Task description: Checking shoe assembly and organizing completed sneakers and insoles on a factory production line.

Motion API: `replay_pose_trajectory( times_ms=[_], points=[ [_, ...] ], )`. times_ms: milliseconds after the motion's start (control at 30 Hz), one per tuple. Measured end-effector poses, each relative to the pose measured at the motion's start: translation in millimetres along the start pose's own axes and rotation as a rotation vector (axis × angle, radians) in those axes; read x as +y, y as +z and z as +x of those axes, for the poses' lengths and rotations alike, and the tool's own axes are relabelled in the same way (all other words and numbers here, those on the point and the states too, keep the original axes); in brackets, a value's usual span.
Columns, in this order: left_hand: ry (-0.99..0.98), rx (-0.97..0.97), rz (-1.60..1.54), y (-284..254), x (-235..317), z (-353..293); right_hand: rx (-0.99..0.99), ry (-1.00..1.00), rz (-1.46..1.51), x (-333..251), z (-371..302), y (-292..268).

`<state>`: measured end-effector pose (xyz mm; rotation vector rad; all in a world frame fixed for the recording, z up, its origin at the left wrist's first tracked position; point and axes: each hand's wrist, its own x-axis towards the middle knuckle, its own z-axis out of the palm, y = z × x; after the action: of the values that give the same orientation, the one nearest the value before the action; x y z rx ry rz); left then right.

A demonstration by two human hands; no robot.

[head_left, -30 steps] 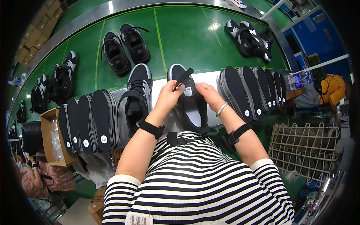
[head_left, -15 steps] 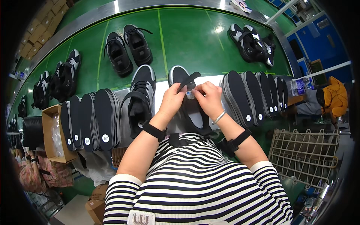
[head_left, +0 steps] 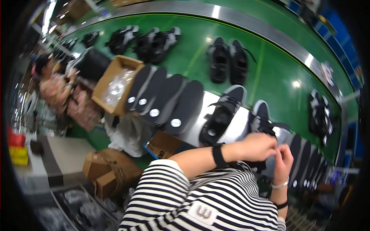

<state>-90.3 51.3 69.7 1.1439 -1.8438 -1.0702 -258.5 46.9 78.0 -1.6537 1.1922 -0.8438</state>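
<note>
My left hand [head_left: 257,147] and my right hand [head_left: 283,161] meet fingertip to fingertip, both pinched closed. Anything small between them is too blurred to make out. Just beyond them is a black sneaker [head_left: 260,115] with a pale toe edge; my hands and arm cover its heel end. Its mate, another black sneaker [head_left: 227,111], stands to the left on the metal ledge [head_left: 241,125], toe pointing away. Left of that lie stacks of black insoles [head_left: 187,104] with white round stickers. More insoles [head_left: 296,152] stand in a row right of my right hand.
Pairs of black shoes [head_left: 219,61] are spaced along the green conveyor belt [head_left: 277,61]. An open carton [head_left: 103,90] of clear plastic stands at the insoles' left end. A co-worker [head_left: 54,86] in a patterned top is farther left. Brown cardboard boxes [head_left: 119,169] lie low at left.
My view has swung left, so the scene sits farther right. My hands have come off the shoe's opening and drawn together nearer my body, left forearm now across my front.
</note>
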Motion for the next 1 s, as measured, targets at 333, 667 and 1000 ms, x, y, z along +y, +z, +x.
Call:
replay_pose_trajectory(
  times_ms=[333,667,1000],
  points=[
    [-0.588,0.847,0.886,-218.3,-71.3,-132.1,0.085,0.054,-0.006,16.6,-7.8,-26.8],
    [-1.584,0.851,0.872,-326.1,-166.2,-299.8,0.54,0.018,-0.66,108.5,-14.9,-114.1],
    [-0.287,0.35,-0.079,-99.0,4.7,-45.9,0.339,0.714,-1.054,156.5,-18.0,-163.8]
  ],
)
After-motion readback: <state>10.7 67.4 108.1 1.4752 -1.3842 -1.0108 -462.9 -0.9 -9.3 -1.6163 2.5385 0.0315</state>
